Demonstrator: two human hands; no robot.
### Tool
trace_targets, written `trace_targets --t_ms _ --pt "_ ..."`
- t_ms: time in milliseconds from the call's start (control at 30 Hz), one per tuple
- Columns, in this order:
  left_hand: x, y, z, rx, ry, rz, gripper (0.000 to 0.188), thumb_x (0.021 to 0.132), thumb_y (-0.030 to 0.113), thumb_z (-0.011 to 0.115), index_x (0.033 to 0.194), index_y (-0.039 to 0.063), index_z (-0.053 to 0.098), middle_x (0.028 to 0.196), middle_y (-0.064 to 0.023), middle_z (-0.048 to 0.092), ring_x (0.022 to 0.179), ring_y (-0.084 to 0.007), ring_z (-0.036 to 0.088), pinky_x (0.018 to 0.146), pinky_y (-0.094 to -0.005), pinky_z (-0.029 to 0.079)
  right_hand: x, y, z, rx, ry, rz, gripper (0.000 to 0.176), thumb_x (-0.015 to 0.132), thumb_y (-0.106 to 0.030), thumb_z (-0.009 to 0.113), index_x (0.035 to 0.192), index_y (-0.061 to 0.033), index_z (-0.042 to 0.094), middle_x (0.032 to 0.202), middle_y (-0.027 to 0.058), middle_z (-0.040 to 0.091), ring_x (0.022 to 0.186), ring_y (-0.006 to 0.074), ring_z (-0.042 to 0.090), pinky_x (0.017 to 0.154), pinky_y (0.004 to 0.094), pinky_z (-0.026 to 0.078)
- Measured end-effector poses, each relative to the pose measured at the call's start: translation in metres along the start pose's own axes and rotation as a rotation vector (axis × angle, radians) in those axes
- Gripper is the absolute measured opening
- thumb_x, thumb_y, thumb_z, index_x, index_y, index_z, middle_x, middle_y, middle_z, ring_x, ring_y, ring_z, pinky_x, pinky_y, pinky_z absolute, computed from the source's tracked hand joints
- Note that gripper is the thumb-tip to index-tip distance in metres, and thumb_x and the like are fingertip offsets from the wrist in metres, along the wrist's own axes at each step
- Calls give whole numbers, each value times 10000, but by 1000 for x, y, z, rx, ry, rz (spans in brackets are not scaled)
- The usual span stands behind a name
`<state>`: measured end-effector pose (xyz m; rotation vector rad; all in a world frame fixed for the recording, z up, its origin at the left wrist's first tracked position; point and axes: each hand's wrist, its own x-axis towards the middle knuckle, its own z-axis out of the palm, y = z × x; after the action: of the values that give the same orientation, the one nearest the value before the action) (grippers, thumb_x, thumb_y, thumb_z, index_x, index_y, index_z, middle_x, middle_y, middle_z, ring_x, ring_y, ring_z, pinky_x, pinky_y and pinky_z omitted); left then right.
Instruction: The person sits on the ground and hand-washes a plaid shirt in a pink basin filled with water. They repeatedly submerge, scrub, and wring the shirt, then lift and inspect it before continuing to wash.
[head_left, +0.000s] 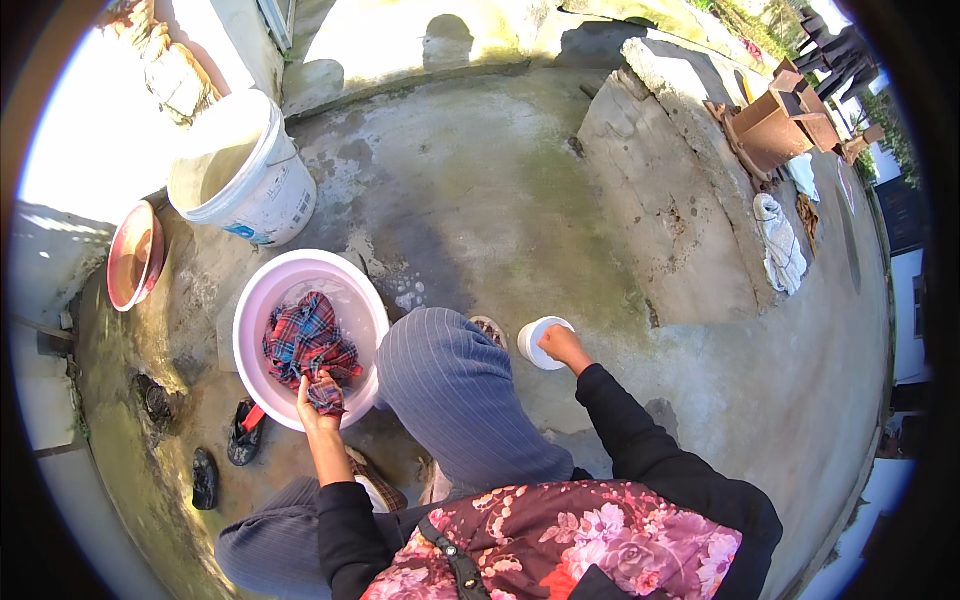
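Note:
My left hand (318, 412) grips a bunched end of a wet red and blue plaid cloth (309, 341) at the near rim of a pink plastic basin (250, 375). Most of the cloth lies heaped inside, with some water around it. To the right of my knee, my right hand (560, 346) is over a small white tub (528, 347). Its fingers are curled at the mouth, and their tips are hidden, so whether they pinch anything does not show.
A large white plastic bucket (289, 202) stands beyond the basin, beside a tilted reddish basin (156, 259) near the wall. Black slippers (246, 433) lie left of my feet. On the right are a raised concrete slab (660, 202), a rolled white cloth (780, 247) and a cardboard box (769, 135).

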<state>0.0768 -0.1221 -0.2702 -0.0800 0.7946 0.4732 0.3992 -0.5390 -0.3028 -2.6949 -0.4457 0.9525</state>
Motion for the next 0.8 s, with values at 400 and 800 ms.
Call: trace_targets --t_ms 400,800 --pt "-32 -11 18 84 51 161 415 912 274 553 1112 -89 532 972 -207 650 853 -307 639 821 -437 526 39 11 71 175 9 -98 414 836 -381 561 988 -4 639 1055 235 632 1084 386 554 907 436 428" --pt "-27 -16 12 106 65 142 379 894 237 576 1111 -73 548 971 -190 657 846 -285 647 793 -427 541 106 81 141 344 28 69 200 813 -187 608 903 -20 673 877 150 677 803 288 641 644 401 480"
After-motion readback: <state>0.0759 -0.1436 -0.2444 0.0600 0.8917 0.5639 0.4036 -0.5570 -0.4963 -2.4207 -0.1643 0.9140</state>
